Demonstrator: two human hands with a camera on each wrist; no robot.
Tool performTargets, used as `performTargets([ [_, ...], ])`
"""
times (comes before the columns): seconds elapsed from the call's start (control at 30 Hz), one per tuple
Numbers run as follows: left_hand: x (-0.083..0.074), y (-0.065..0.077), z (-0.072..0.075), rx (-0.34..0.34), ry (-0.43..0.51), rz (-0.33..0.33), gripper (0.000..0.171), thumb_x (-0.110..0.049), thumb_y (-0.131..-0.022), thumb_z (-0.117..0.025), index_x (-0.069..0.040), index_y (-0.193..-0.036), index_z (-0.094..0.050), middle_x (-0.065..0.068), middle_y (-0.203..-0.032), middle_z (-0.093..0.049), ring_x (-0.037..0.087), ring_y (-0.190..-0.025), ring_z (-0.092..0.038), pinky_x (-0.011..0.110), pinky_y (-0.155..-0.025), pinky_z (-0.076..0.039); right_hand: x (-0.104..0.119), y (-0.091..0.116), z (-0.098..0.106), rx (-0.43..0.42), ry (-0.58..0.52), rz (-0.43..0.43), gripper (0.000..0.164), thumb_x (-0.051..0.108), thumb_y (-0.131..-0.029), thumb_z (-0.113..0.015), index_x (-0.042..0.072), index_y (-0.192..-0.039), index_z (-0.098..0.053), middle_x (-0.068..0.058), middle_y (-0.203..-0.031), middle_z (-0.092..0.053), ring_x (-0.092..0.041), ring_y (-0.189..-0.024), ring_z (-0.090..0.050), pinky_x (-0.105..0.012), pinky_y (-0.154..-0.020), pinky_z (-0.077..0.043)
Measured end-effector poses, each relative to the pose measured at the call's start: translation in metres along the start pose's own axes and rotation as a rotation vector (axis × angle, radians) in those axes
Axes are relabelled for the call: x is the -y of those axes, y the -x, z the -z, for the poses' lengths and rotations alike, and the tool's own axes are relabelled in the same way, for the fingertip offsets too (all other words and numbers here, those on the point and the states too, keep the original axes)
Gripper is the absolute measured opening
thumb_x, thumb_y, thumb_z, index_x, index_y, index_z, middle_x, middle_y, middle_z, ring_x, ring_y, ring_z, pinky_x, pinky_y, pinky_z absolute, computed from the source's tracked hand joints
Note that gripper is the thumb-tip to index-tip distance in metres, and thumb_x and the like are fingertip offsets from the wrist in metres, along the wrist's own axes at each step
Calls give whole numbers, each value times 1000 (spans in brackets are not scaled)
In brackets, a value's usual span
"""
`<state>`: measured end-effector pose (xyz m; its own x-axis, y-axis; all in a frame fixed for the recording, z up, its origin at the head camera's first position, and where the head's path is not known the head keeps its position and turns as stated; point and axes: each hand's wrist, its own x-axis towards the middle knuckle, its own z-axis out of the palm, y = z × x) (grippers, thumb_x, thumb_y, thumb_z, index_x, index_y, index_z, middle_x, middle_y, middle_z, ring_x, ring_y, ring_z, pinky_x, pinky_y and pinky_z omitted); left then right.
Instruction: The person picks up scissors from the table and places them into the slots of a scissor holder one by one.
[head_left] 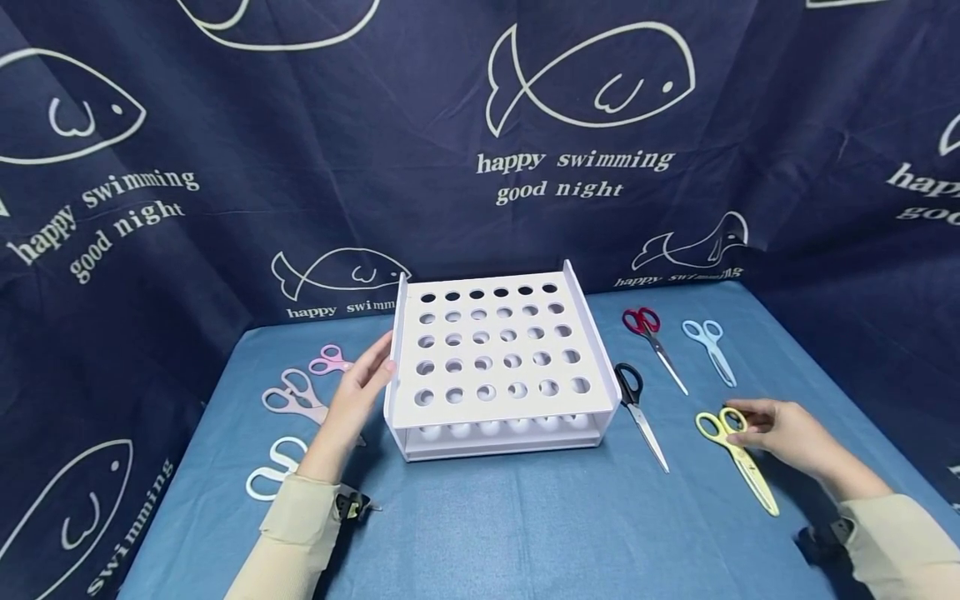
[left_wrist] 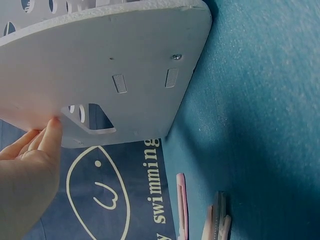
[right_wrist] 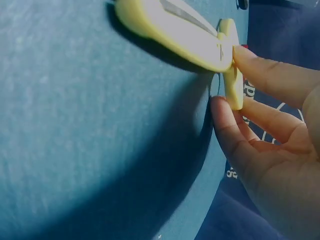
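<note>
A white rack with rows of round holes stands at the middle of the table. Against the outer face of its left side panel rests my left hand; in the left wrist view its fairly straight fingers touch the panel beside a cut-out. On the right, my right hand pinches the handle loops of a pair of yellow scissors between thumb and fingers. The scissors' blade end points toward the front, and a shadow lies under them in the right wrist view.
Left of the rack lie pink scissors, pale pink scissors and white scissors, partly behind my left arm. To its right are black, red and light blue scissors. A dark blue fish-print curtain hangs behind.
</note>
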<state>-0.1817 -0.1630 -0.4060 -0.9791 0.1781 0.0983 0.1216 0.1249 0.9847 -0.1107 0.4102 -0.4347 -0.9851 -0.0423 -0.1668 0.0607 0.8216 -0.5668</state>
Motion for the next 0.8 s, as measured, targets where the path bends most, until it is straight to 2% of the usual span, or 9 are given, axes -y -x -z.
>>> performTargets([
  [0.3, -1, 0, 1, -6, 3, 5, 52, -27, -102, -50, -14, -150, -36, 8, -155, -37, 22, -142, -35, 42, -118, -27, -2, -3, 3, -15, -80, -5, 56, 17, -80, -78, -12, -124, -58, -1, -86, -71, 5, -70, -55, -20, -60, -51],
  [0.53, 0, 0, 0, -3, 4, 11, 52, -26, -102, -50, -13, -150, -37, 8, -154, -38, 20, -140, -37, 41, -117, -28, 1, 1, 5, 46, -199, -62, 61, 20, -83, -77, -14, -128, -54, -6, -92, -74, -1, -76, -65, -23, -67, -57],
  [0.67, -1, 0, 0, -2, 3, 22, 52, -27, -101, -50, -14, -150, -37, 8, -154, -38, 21, -139, -38, 42, -116, -29, 2, 4, 4, 78, -293, -68, 60, 15, -86, -73, -18, -130, -48, -5, -91, -73, -6, -76, -69, -27, -70, -59],
  [0.8, -1, 0, 0, -8, -1, 27, 53, -27, -101, -51, -14, -150, -37, 9, -154, -38, 23, -140, -38, 43, -117, -29, 2, 4, 4, 74, -337, -54, 57, 11, -87, -71, -20, -129, -47, -4, -90, -74, -8, -76, -69, -29, -70, -60],
])
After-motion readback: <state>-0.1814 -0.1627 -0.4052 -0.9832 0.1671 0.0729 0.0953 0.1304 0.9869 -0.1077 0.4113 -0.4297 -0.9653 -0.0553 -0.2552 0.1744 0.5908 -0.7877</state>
